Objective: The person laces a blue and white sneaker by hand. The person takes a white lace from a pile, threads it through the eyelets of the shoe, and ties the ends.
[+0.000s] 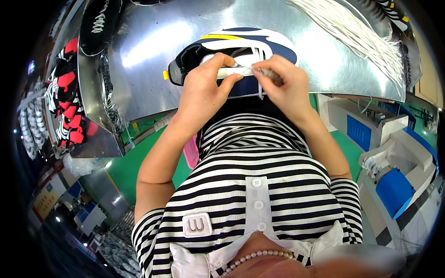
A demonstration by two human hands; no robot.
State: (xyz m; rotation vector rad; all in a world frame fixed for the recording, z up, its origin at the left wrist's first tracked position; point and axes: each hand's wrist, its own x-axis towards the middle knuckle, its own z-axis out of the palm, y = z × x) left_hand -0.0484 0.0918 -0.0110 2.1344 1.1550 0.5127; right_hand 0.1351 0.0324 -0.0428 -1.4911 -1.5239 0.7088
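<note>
A navy, white and yellow sneaker [278, 44] lies on its side on the metal table, its toe to the right and its heel to the left. My left hand [204, 85] is closed on the white eyelet edge near the shoe's opening, thumb and forefinger pinching it. Close beside it, my right hand [287, 85] pinches a small greyish handle-like piece [268, 73] whose thin tip points toward the left fingers. Fingers hide most of that piece. White laces [256, 53] cross the shoe's throat, and one end hangs over the near side.
The metal table [153, 88] curves around me. A bundle of white laces [352, 37] spreads over its right part. A black shoe [98, 25] sits upper left, with red, black and white shoes [69, 92] beyond the left edge. A machine with a blue panel [359, 132] stands right.
</note>
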